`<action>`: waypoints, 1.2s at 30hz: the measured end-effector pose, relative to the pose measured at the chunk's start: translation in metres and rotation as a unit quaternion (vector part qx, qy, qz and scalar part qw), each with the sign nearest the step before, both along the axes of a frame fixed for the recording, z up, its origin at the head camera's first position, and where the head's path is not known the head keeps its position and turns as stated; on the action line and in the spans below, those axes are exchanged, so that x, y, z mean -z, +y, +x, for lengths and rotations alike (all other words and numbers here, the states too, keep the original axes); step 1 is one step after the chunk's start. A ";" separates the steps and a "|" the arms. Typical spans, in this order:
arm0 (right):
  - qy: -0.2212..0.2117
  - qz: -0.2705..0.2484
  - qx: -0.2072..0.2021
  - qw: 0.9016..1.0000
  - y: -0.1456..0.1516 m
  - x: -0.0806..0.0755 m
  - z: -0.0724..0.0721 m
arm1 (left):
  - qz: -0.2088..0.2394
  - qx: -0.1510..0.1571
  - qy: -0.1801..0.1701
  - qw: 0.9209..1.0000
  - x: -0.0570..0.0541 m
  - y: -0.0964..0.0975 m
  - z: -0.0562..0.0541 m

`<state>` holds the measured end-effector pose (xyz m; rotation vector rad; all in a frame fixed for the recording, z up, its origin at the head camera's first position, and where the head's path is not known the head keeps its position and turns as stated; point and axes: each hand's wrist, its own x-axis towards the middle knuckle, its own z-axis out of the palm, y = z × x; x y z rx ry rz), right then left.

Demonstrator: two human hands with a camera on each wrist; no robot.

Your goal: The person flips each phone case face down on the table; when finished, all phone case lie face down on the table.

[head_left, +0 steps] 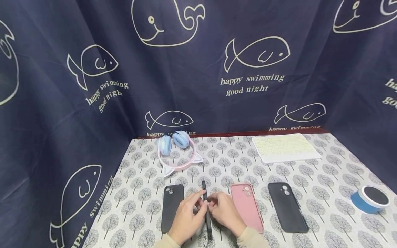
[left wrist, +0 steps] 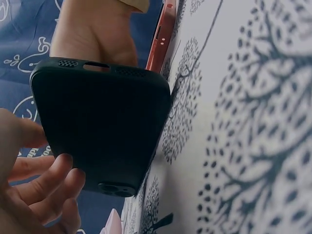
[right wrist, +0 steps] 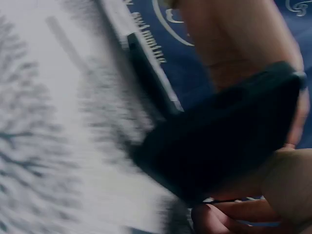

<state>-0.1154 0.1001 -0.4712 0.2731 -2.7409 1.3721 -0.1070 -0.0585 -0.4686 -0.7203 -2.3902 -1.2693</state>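
Observation:
A black phone case (head_left: 209, 225) stands on its long edge between my two hands. My left hand (head_left: 189, 215) pinches it from the left, and its back with the camera corner faces that hand in the left wrist view. From the other side my right hand (head_left: 225, 210) grips the upper edge with curled fingers. Left of the hands lies a second black phone case (head_left: 172, 210). A pink phone case (head_left: 246, 208) lies just right of my right hand, and another black case (head_left: 287, 208) is farther right. Blur hides finger detail in the right wrist view.
Pink headphones (head_left: 183, 166) with blue ear cups and cat ears lie at the back left of the table. A white keyboard (head_left: 285, 148) sits at the back right. Near the right edge stands a round blue and white object (head_left: 370, 199) with a dark top.

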 end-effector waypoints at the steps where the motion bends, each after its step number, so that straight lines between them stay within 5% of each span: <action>1: 0.004 -0.006 -0.002 1.000 0.002 -0.003 0.001 | -0.001 0.001 -0.002 1.000 0.000 0.000 0.000; 8: -0.023 -0.085 -0.001 0.996 0.008 -0.028 0.005 | 0.003 0.016 -0.034 0.999 0.006 -0.002 -0.003; 15: -0.005 -0.062 -0.010 0.998 0.001 -0.032 0.007 | -0.027 0.012 -0.039 0.999 0.010 -0.002 -0.004; 26: -0.035 -0.150 0.012 0.988 0.004 -0.037 0.011 | -0.067 -0.010 -0.135 0.989 0.011 -0.001 -0.004; 36: -0.075 -0.253 0.011 0.964 0.007 -0.038 0.010 | 0.027 0.025 -0.222 0.974 0.008 -0.007 -0.008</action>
